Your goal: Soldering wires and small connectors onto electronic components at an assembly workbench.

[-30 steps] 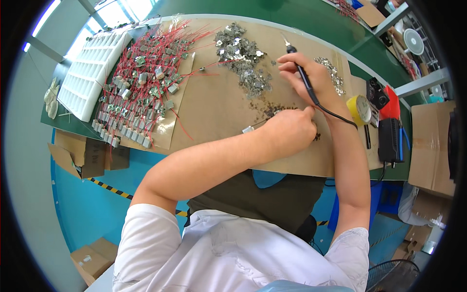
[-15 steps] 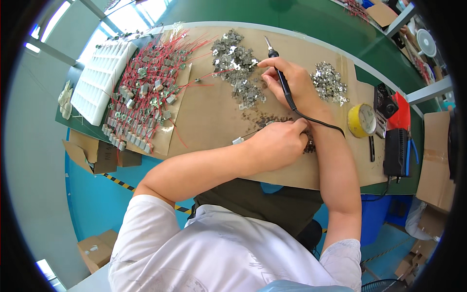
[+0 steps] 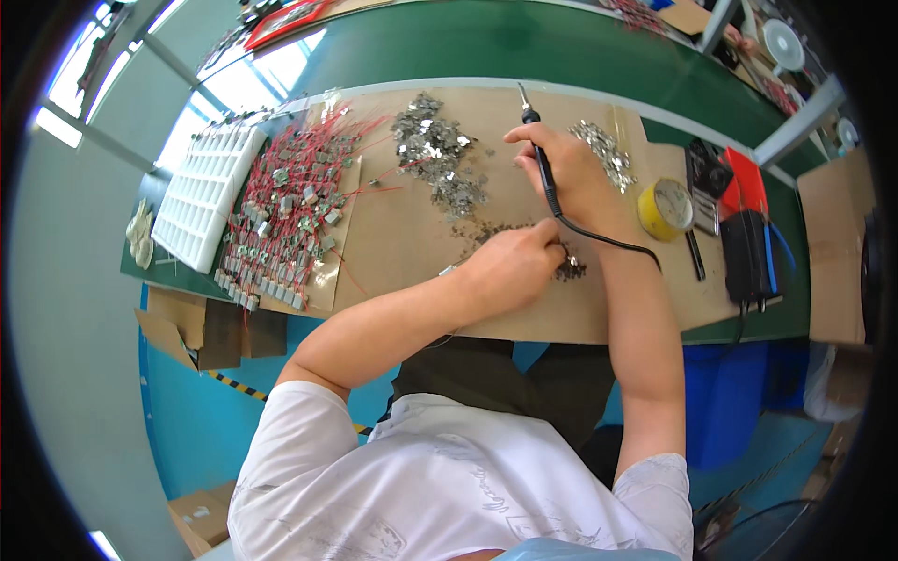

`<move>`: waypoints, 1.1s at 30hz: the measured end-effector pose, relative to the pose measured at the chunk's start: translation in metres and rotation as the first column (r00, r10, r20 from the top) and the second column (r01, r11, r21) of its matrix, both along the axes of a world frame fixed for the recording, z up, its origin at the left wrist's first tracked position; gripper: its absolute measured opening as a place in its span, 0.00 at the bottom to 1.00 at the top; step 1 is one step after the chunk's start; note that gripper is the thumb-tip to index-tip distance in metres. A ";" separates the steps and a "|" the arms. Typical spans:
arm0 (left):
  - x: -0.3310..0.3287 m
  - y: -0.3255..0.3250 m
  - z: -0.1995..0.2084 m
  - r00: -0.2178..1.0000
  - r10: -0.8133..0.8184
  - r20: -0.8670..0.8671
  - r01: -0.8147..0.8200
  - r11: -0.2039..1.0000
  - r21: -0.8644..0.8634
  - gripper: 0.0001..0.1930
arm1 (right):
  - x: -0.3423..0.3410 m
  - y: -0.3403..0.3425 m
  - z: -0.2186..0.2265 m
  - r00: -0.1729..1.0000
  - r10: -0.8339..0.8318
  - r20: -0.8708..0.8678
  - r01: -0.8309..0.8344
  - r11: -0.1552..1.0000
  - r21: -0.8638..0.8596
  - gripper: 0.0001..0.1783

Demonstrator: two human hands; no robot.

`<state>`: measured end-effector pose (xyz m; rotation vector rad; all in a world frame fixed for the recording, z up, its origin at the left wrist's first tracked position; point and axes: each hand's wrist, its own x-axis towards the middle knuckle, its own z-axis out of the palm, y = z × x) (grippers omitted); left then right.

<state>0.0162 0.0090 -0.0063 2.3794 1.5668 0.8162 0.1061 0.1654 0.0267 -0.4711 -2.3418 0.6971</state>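
My right hand (image 3: 575, 178) grips a black soldering iron (image 3: 546, 173), its metal tip pointing away over the far part of the table. The iron's cord runs back across my right forearm. Closer to me, my left hand (image 3: 510, 266) has its fingers pinched together beside small dark metal pieces (image 3: 571, 269). What lies between those fingers is hidden. A small light-grey part (image 3: 448, 270) shows by my left wrist. Beyond my left hand lies a heap of small silver metal pieces (image 3: 432, 140), and a second silver heap (image 3: 606, 154) is right of the iron.
Red-wired small components (image 3: 290, 206) cover the left side, beside a white compartment tray (image 3: 208, 198). To the right are a yellow tape roll (image 3: 665, 209), a black pen-like stick (image 3: 695, 255), a black power box (image 3: 745, 252) and a red object (image 3: 744, 182). Brown cardboard (image 3: 374, 243) covers the table.
The whole view has shifted. The soldering iron sits a little farther right over the table and stands more upright in the picture. My left hand stays pinched at nearly the same spot.
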 end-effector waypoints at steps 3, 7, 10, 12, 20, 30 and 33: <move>-0.004 -0.001 0.007 0.999 0.046 0.008 -0.046 0.999 0.018 0.07 | 0.033 -0.014 0.010 0.998 -0.027 0.052 0.029 0.999 -0.033 0.14; -0.003 -0.005 0.023 0.987 0.067 0.149 -0.077 0.995 0.063 0.10 | 0.060 -0.022 0.005 0.998 -0.020 0.057 0.014 0.994 0.113 0.11; -0.015 -0.009 0.041 0.966 0.235 0.109 -0.242 0.969 0.057 0.12 | 0.066 -0.022 0.002 0.995 -0.034 0.097 0.019 0.988 0.155 0.09; -0.027 -0.027 0.052 0.946 0.323 0.015 -0.324 0.946 0.012 0.14 | 0.064 -0.020 -0.007 0.993 -0.061 0.099 0.041 0.982 0.186 0.09; -0.044 -0.071 0.041 0.868 0.460 -0.187 -0.484 0.868 -0.113 0.11 | 0.063 -0.032 0.013 0.994 -0.051 0.095 0.041 0.994 0.100 0.09; -0.103 0.028 0.105 0.832 0.554 -0.017 -0.555 0.832 -0.005 0.12 | 0.072 -0.020 0.000 0.989 -0.112 -0.097 0.122 0.987 0.102 0.14; -0.142 0.125 0.122 0.794 0.595 -0.129 -0.599 0.801 0.006 0.12 | 0.071 -0.022 0.001 0.970 -0.147 -0.194 0.168 0.981 0.093 0.13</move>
